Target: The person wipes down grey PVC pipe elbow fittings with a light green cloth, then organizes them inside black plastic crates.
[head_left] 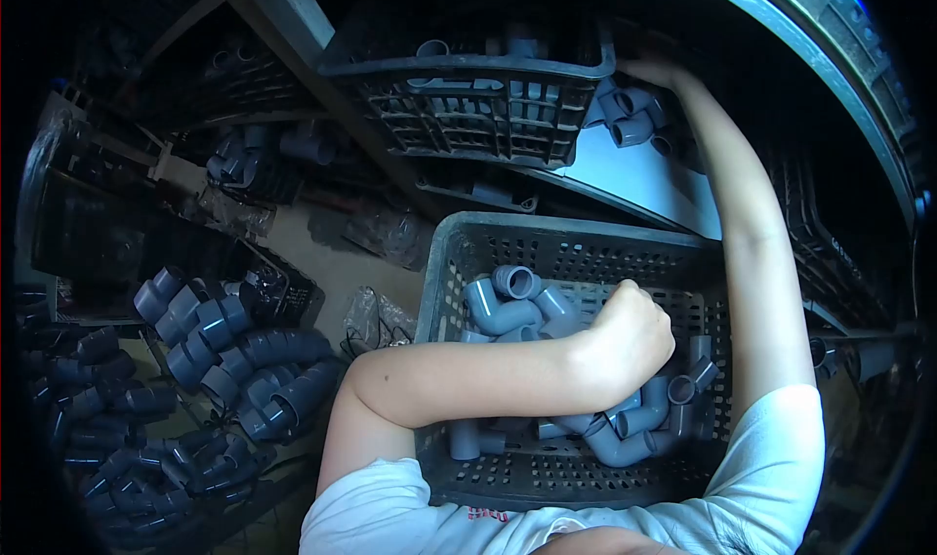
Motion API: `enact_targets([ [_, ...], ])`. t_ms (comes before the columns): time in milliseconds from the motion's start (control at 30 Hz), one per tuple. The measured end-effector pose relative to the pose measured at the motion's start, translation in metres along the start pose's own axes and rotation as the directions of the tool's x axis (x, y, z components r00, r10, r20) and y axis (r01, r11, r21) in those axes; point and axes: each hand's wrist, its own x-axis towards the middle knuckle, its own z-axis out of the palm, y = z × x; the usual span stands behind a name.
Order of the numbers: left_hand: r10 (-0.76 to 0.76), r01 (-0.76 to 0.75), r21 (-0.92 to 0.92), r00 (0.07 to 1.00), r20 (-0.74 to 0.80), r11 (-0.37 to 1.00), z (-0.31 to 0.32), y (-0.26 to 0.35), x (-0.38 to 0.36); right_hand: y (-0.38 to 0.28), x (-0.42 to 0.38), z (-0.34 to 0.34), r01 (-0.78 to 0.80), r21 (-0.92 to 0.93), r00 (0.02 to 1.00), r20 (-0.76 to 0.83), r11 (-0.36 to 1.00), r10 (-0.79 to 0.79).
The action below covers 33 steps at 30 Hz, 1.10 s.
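Note:
My left hand is closed in a fist above a black plastic crate, with my forearm crossing over it from the left. No fitting shows in the fist, though its underside is out of sight. Grey plastic pipe elbows lie loose in that crate, some partly covered by my arm. My right hand reaches up into shadow beside the right end of a higher black crate. Just below this hand, several grey pipe fittings sit on a pale surface. Darkness hides how its fingers are bent and whether they touch anything.
A large heap of grey pipe fittings covers the lower left. A slanted post stands by the upper crate. Clear plastic bags lie on the floor left of the lower crate. A curved pale edge overhangs at upper right.

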Motion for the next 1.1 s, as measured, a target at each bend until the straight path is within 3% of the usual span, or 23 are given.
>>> enact_targets([
  [33,0.006,-0.006,-0.017,1.0,-0.016,1.0,0.001,-0.001,-0.001,-0.003,-0.003,-0.004,-0.003,0.003,1.0,0.01,1.0,0.003],
  [100,-0.021,0.021,-0.033,1.0,0.0,0.999,0.001,-0.002,0.0,-0.01,-0.01,-0.017,-0.241,0.266,0.959,0.212,0.933,0.187],
  [133,-0.056,0.056,-0.041,0.998,0.009,0.998,0.0,-0.003,0.001,-0.015,-0.017,-0.025,-0.248,0.26,0.956,0.222,0.933,0.193],
  [200,-0.085,0.087,-0.042,0.995,0.049,0.995,-0.007,-0.009,-0.001,-0.032,-0.041,-0.044,0.1,0.489,0.992,-0.12,0.866,-0.047],
  [267,-0.172,0.175,-0.028,0.983,0.067,0.984,-0.011,-0.017,0.001,-0.101,-0.092,-0.115,0.284,0.374,0.941,-0.287,0.883,-0.181],
  [300,-0.238,0.239,-0.001,0.969,0.068,0.971,-0.011,-0.02,0.005,-0.132,-0.119,-0.155,0.374,0.331,0.915,-0.286,0.866,-0.286],
  [333,-0.222,0.224,-0.024,0.972,0.075,0.974,-0.009,-0.023,0.005,-0.159,-0.146,-0.178,0.507,0.317,0.838,-0.397,0.801,-0.374],
  [367,-0.277,0.277,-0.002,0.961,-0.019,0.961,-0.006,-0.026,0.002,-0.176,-0.167,-0.194,0.606,0.252,0.761,-0.461,0.754,-0.457],
  [433,-0.368,0.38,0.025,0.908,-0.201,0.924,0.0,-0.032,-0.001,-0.232,-0.224,-0.239,0.431,0.355,0.886,-0.341,0.83,-0.315],
  [467,-0.338,0.344,-0.009,0.916,-0.216,0.939,0.005,-0.039,0.001,-0.25,-0.249,-0.26,0.205,0.568,0.975,-0.194,0.797,-0.112],
  [500,-0.312,0.312,-0.037,0.919,-0.239,0.949,0.006,-0.045,0.002,-0.263,-0.254,-0.303,-0.019,0.452,0.979,0.19,0.892,-0.075],
  [533,-0.282,0.294,0.005,0.921,-0.268,0.956,0.006,-0.045,0.0,-0.284,-0.273,-0.303,-0.2,0.438,0.979,0.126,0.877,0.16],
  [600,-0.242,0.264,0.026,0.914,-0.325,0.964,-0.001,-0.041,-0.004,-0.278,-0.293,-0.313,-0.19,0.457,0.977,0.177,0.869,0.12],
  [700,-0.363,0.369,0.105,0.929,-0.071,0.923,-0.025,-0.029,-0.006,-0.252,-0.32,-0.327,-0.009,0.496,0.987,0.146,0.868,-0.073],
  [733,0.086,-0.017,0.125,0.82,-0.566,0.992,-0.022,-0.04,-0.031,-0.245,-0.323,-0.33,0.059,0.5,0.984,0.118,0.864,-0.135],
  [767,0.091,-0.023,0.127,0.82,-0.564,0.992,-0.018,-0.043,-0.033,-0.241,-0.33,-0.334,0.107,0.499,0.978,0.102,0.86,-0.18],
  [833,-0.006,0.106,0.17,0.864,-0.504,0.98,-0.029,-0.027,-0.032,-0.239,-0.332,-0.335,0.079,0.507,0.98,0.117,0.859,-0.159],
  [867,0.2,-0.043,0.203,0.454,-0.868,0.978,-0.021,-0.025,-0.021,-0.238,-0.334,-0.335,0.083,0.516,0.979,0.116,0.853,-0.166],
  [900,0.203,-0.053,0.202,0.466,-0.861,0.978,-0.017,-0.028,-0.023,-0.238,-0.334,-0.335,0.092,0.524,0.978,0.112,0.846,-0.176],
  [933,0.005,0.092,0.125,0.786,-0.618,0.988,-0.016,-0.031,-0.023,-0.237,-0.335,-0.335,0.088,0.524,0.977,0.119,0.847,-0.175],
  [967,-0.211,0.246,0.113,0.943,-0.257,0.963,-0.024,-0.025,-0.018,-0.236,-0.335,-0.334,0.078,0.526,0.976,0.132,0.847,-0.173],
  [1000,-0.332,0.34,0.087,0.938,-0.102,0.936,-0.024,-0.024,-0.01,-0.235,-0.336,-0.334,0.082,0.54,0.973,0.138,0.838,-0.184],
  [1100,-0.367,0.368,0.023,0.93,-0.014,0.93,-0.002,-0.025,-0.003,-0.237,-0.339,-0.332,0.187,0.57,0.954,0.089,0.8,-0.287],
])
